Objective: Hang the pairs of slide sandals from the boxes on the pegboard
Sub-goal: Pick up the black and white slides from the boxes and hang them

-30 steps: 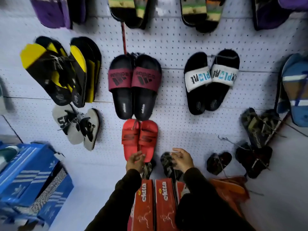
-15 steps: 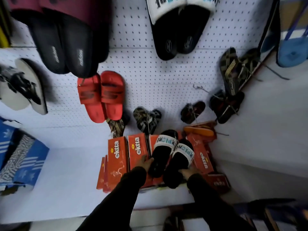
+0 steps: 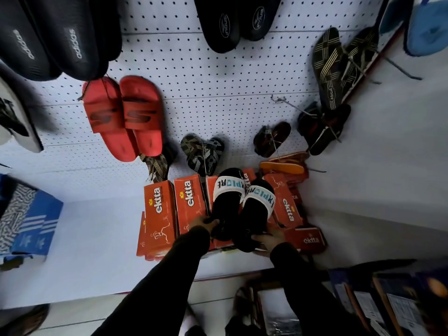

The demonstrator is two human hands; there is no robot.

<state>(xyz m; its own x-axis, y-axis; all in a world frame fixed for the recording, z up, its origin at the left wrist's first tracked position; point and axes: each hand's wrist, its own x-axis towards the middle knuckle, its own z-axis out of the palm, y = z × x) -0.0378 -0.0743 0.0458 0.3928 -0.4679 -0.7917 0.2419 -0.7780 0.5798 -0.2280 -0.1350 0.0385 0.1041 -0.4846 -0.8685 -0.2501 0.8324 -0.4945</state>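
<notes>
A pair of black slide sandals with white straps lettered in blue and black lies over the orange "ektta" boxes (image 3: 160, 209) at the foot of the white pegboard (image 3: 218, 76). My left hand (image 3: 202, 223) grips the heel of the left sandal (image 3: 226, 202). My right hand (image 3: 268, 240) holds the heel of the right sandal (image 3: 254, 214) from below. Both sleeves are black. The toes of the two sandals point at the pegboard.
Hung on the pegboard are red slides (image 3: 123, 117), black adidas slides (image 3: 53, 37), another black pair (image 3: 232, 20) and several small striped sandals (image 3: 203, 154). Bare hooks (image 3: 281, 100) stick out at right. Blue boxes (image 3: 26, 221) stand left, more boxes (image 3: 388, 299) lower right.
A second ago both hands were up at the small sandals on the pegboard. The view dropped, and the hands now hold the black and white pair over the orange boxes.
</notes>
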